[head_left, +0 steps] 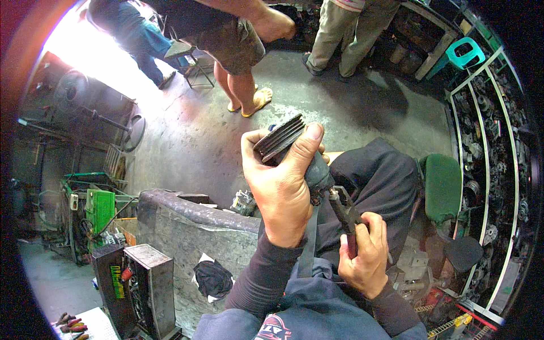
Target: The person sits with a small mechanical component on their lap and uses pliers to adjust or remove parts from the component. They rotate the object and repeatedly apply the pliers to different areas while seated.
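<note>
In the middle, my left hand [280, 190] is wrapped round a dark part with a ribbed, grooved end [281, 139], held up above my lap. From under my fingers its black body [318, 174] shows, narrowing to a small metal tip. Lower right, my right hand [365, 255] is closed on the handles of dark pliers [344, 214]. The jaws of the pliers meet the part at its metal tip; whether they clamp it cannot be made out. My palm and fingers hide much of the part's middle.
A worn dark bench [187, 243] with a crumpled black cloth [212, 277] lies left of me. Beyond stands a metal machine piece [243, 202]. Metal boxes [150, 283] and hand tools [71, 324] are lower left. Parts shelves [487, 170] line the right; people stand ahead.
</note>
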Motion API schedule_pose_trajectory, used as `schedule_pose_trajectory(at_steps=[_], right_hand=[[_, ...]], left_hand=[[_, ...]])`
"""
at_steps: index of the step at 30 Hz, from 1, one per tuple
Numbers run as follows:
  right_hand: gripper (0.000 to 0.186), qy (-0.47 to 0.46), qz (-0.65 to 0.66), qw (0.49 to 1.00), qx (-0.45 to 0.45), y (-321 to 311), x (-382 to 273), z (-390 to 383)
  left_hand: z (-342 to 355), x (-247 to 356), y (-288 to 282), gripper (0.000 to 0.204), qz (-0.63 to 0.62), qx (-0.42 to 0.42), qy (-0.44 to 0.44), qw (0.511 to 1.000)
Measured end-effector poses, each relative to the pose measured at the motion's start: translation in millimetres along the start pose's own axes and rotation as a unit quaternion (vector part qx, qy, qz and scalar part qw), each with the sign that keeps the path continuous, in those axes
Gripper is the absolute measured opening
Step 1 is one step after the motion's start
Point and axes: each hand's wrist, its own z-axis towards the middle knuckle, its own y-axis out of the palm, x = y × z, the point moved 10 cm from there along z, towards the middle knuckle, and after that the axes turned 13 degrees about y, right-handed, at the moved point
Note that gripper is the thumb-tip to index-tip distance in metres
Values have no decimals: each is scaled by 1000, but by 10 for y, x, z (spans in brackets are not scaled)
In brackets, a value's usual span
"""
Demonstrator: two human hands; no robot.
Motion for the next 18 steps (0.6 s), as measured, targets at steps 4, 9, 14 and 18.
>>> schedule_pose_trajectory(at_steps=[4,9,14,18], right_hand=[[31,-1,-12,1000,0,23,32,-17],[31,228,476,746,-407,379,182,-297],[43,196,546,614,-535,431,5,-434],[42,205,588,554,-553,367,-60,-400]], left_hand=[[0,-61,-55,32,9,1,15,1000],[30,-131,43,34,-62,-33,-72,995],[11,-215,105,35,-169,-58,-120,977],[4,-240,141,35,-200,-64,-130,969]])
